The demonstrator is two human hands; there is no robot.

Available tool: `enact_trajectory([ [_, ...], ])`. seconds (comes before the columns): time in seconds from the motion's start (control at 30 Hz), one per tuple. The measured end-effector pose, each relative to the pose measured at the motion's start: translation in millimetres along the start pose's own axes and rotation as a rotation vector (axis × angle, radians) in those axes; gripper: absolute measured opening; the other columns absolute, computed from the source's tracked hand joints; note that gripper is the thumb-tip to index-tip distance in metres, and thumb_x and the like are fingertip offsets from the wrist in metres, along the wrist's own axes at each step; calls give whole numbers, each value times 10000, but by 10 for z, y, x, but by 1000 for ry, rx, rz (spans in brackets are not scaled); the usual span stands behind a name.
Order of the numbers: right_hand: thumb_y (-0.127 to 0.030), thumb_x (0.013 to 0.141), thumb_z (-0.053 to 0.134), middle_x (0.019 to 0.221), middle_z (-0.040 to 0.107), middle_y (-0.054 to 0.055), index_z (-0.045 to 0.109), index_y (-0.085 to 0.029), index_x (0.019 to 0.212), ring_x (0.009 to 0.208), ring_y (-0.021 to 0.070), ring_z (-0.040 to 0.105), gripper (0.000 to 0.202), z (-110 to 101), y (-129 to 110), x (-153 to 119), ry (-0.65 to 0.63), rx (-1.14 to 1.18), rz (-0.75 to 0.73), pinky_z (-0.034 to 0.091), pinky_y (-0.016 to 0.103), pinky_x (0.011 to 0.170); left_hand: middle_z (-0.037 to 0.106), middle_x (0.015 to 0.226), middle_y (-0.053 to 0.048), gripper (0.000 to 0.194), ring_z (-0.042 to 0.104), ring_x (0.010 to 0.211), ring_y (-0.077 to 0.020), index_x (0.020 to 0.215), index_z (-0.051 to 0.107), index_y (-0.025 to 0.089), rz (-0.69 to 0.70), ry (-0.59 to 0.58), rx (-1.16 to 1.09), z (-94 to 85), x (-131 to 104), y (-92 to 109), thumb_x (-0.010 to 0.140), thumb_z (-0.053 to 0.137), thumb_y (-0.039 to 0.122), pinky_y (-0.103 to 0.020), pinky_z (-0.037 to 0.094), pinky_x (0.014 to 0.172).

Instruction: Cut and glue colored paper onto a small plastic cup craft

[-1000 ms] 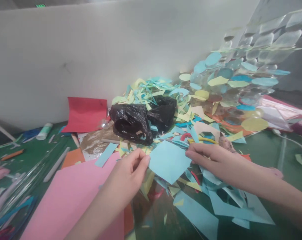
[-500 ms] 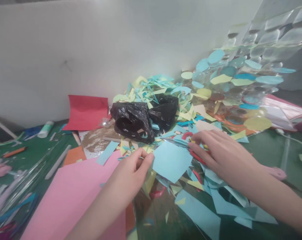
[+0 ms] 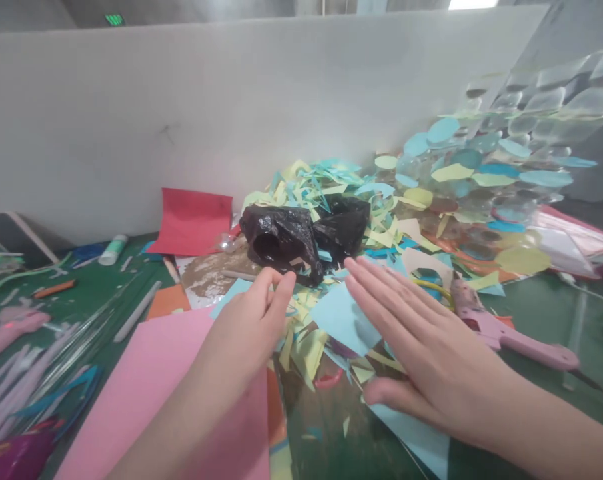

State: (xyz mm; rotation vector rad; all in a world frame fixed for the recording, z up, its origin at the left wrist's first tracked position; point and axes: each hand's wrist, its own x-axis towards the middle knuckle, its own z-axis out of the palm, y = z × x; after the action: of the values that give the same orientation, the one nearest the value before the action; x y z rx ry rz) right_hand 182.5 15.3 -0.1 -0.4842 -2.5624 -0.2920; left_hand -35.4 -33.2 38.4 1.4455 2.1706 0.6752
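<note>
My left hand (image 3: 261, 313) hovers near the upper edge of a pink paper sheet (image 3: 181, 360). Its fingers are curled with the thumb against them, and whatever lies between them, if anything, is hidden. A blue paper strip (image 3: 230, 295) lies just behind it. My right hand (image 3: 421, 340) is flat with the fingers stretched out, over the right side of a light blue paper piece (image 3: 344, 317). That piece rests on yellow and blue scraps (image 3: 308, 353). Another blue sheet (image 3: 418, 437) lies partly under my right hand.
A black plastic bag (image 3: 286, 240) sits before a scrap heap (image 3: 326, 177). A pink glue gun (image 3: 526, 347) lies to the right, a pink tool (image 3: 16, 330) to the left. Clear plastic containers with paper discs (image 3: 464, 159) stand back right. Red paper (image 3: 196, 223) leans against the white panel (image 3: 181, 87).
My left hand has drawn left, away from the light blue piece. My right hand has flattened and shifted over that piece. The red-handled tool by it no longer shows. The view has tilted upward.
</note>
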Motion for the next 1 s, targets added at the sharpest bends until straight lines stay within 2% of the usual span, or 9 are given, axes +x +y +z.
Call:
enact_trajectory([
  [0.07, -613, 952, 360, 1542, 348, 197, 361, -18, 1465, 1470, 294, 231, 786, 12, -10, 1, -10, 7, -23, 354, 478, 1152, 480, 549, 58, 450, 493, 533, -161, 753, 418, 246, 8, 24, 16, -29, 5, -8, 919, 259, 633, -283, 328, 539],
  [0.17, -582, 951, 411, 1519, 396, 185, 382, -34, 1459, 1444, 281, 308, 748, 54, -48, 4, -100, 18, -43, 427, 443, 1107, 470, 527, 64, 426, 482, 511, -158, 750, 414, 245, 8, 38, 43, -60, 12, -5, 933, 260, 598, -282, 330, 534],
  [0.3, -567, 950, 429, 1557, 317, 187, 262, -26, 1512, 1482, 289, 185, 798, 89, -86, 10, -13, 16, -16, 363, 478, 1150, 474, 528, 65, 413, 485, 511, -156, 748, 410, 243, 34, 36, 32, -76, 28, -5, 935, 273, 585, -276, 326, 528],
  [0.43, -549, 957, 432, 1526, 391, 169, 366, -40, 1470, 1453, 274, 287, 725, 106, -93, 12, -76, 19, -42, 435, 432, 1103, 448, 524, 69, 390, 467, 503, -149, 754, 403, 244, 29, 25, 17, -73, 45, -26, 939, 283, 566, -265, 318, 522],
  [0.6, -522, 968, 429, 1540, 345, 207, 359, -1, 1455, 1480, 298, 192, 717, 128, -82, 23, 49, -44, -1, 347, 489, 1157, 461, 550, 65, 399, 470, 519, -149, 764, 411, 246, 41, 13, -20, -67, 63, -51, 929, 297, 592, -258, 309, 507],
  [0.7, -566, 952, 432, 1497, 428, 196, 370, -13, 1452, 1449, 293, 291, 748, 151, -65, 31, -7, -57, -12, 384, 465, 1138, 449, 537, 67, 390, 466, 504, -147, 771, 420, 245, 33, 16, 5, -59, 67, -63, 937, 289, 574, -262, 317, 509],
  [0.77, -590, 948, 413, 1511, 403, 203, 309, -6, 1482, 1449, 300, 288, 798, 143, -47, 39, -9, -58, -12, 378, 473, 1139, 457, 539, 66, 392, 475, 508, -148, 781, 433, 244, 35, 17, 14, -51, 74, -81, 938, 287, 572, -264, 322, 513],
  [0.9, -582, 959, 390, 1568, 274, 216, 94, -17, 1543, 1492, 307, 110, 865, 98, -20, 43, 104, -54, 25, 306, 521, 1165, 491, 562, 55, 428, 491, 526, -154, 788, 457, 242, 56, 67, 6, -50, 108, -147, 931, 276, 603, -270, 334, 524],
  [1.0, -581, 956, 403, 1544, 343, 193, 128, -45, 1547, 1479, 273, 204, 843, 102, -16, 28, -15, 5, -35, 357, 465, 1151, 504, 574, 45, 456, 518, 561, -170, 808, 485, 244, 48, 115, 26, -76, 152, -193, 928, 261, 622, -280, 348, 547],
])
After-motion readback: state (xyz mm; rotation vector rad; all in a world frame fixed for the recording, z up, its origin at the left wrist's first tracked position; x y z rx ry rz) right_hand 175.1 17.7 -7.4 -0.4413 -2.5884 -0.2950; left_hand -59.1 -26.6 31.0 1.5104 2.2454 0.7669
